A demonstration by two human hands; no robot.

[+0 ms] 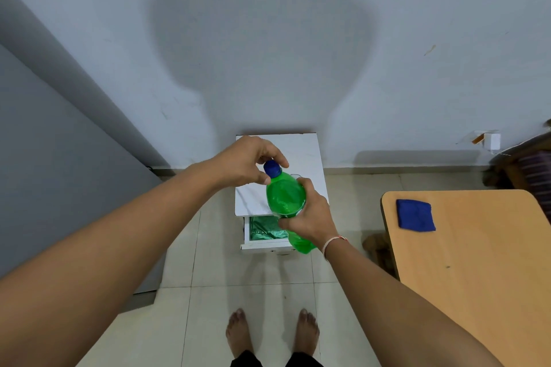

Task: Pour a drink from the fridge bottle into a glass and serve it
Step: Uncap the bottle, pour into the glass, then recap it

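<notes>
Left hand (249,161) pinches the blue cap (272,168) while my right hand (310,219) grasps the green bottle (285,198) mid-body, tilted above the white cabinet (301,147). Risk, as I judge it: squeezing the soft plastic as the cap loosens could push drink out; no glass is clearly visible.

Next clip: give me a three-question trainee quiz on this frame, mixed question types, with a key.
1. True or false: the blue cap is already off the green bottle.
2. Which hand grips the bottle's body? A) left hand B) right hand
3. What lies on the wooden table?

Key:
1. False; it sits on the neck, with the left hand's fingers around it.
2. B
3. A folded blue cloth.
</notes>
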